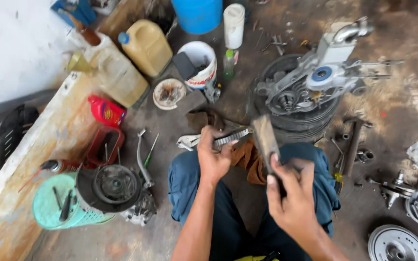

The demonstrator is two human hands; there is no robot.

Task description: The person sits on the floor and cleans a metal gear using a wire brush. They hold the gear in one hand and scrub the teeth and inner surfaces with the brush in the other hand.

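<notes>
The left hand (pixel 212 157) was clenched around a toothed metal chain (pixel 231 138), which ran from the fist toward the upper right, above the person's blue-trousered knees. The right hand (pixel 291 193) had its grip closed on the handle of a flat, worn brush (pixel 266 140), whose head stood just beside the chain's far end; whether the two touched could not be told. A rust-orange rag (pixel 247 159) lay on the lap beneath them, and locking pliers (pixel 188 141) lay on the floor just left of the chain.

Ahead on the dirty floor (pixel 393 121), an engine casing (pixel 315 79) rested on a black tyre (pixel 296 123).

The containers stood at the upper left: two yellowish jerrycans, the smaller one (pixel 147 46) with a blue cap and the larger one (pixel 117 72) carrying a funnel (pixel 79 63); one squat red bottle (pixel 106 111) with a coloured label; one white bucket (pixel 200 60) with a red band; one blue drum (pixel 197 14); one tall white canister (pixel 233 25); and one small green-capped bottle (pixel 228 64). A round dish of small parts (pixel 169 93) sat near the bucket. A teal basket (pixel 56 205) at the lower left held tools, with a round clutch cover (pixel 114 186) against it.
</notes>
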